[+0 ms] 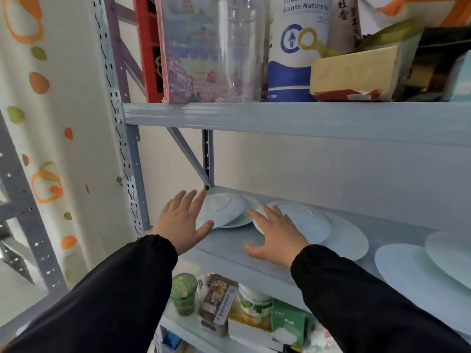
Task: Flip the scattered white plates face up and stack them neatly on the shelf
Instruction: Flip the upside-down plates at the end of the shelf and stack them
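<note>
Both spread and empty, my left hand (pixel 182 220) and right hand (pixel 276 238) hover over white plates (pixel 221 208) lying face down, overlapped, on the middle shelf (pixel 224 247). They look stiff, slick and breakable; I would grip each rim.

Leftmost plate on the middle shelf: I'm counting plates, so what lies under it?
A second white plate sticks out beneath the leftmost plate on its right. Anything more underneath is covered; the left hand hides its left edge.

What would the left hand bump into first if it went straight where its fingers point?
Probably the leftmost white plate; the left hand looks almost on it, though depth is unclear.
</note>
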### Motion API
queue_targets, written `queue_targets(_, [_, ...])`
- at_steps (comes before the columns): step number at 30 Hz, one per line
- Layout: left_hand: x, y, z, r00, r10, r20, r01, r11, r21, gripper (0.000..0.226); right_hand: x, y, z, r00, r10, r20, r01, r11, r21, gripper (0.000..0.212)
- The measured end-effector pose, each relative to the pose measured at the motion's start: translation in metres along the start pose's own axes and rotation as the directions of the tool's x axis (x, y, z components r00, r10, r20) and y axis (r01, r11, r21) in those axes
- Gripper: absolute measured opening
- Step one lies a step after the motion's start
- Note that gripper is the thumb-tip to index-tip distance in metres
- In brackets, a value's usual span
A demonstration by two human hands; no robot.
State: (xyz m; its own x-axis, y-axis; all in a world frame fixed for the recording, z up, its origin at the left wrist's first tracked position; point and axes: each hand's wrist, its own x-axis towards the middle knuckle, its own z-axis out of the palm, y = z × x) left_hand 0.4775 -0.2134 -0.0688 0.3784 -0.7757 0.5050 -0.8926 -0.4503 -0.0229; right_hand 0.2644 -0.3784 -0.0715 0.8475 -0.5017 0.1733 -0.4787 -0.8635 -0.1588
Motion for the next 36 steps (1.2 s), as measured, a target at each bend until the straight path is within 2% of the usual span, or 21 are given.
queue_targets(9, [0.008,0.0,0.023,1.0,0.01,0.03,-0.009,1.0,-0.028,0.081,0.015,0.014,0.006,1.0,0.004,0.007,-0.003,0.996,-0.092,0.089])
queue_targets(14, [0.015,0.004,0.037,0.999,0.003,0.037,-0.002,1.0,-0.012,0.083,0.022,0.029,0.015,0.999,-0.027,0.034,0.033,0.98,-0.197,0.075])
queue_targets(20, [0.027,0.005,0.05,0.998,-0.017,0.052,0.017,1.0,0.002,0.086,0.026,0.056,0.024,1.0,-0.023,0.005,0.023,0.98,-0.2,0.063])
queue_targets(26, [0.044,0.006,0.061,0.978,-0.052,0.202,0.044,0.998,0.044,0.087,0.027,0.073,0.027,0.999,-0.035,-0.032,0.028,0.978,-0.206,0.064])
queue_targets(30, [0.052,0.007,0.071,0.929,-0.083,0.36,0.101,0.994,-0.031,0.085,0.027,0.075,0.027,0.999,-0.032,-0.034,0.026,0.987,-0.161,0.064])
queue_targets(36, [0.055,0.001,0.075,0.934,-0.103,0.342,0.102,0.995,0.021,0.076,0.028,0.075,0.025,0.999,-0.021,-0.025,0.018,0.994,-0.105,0.064])
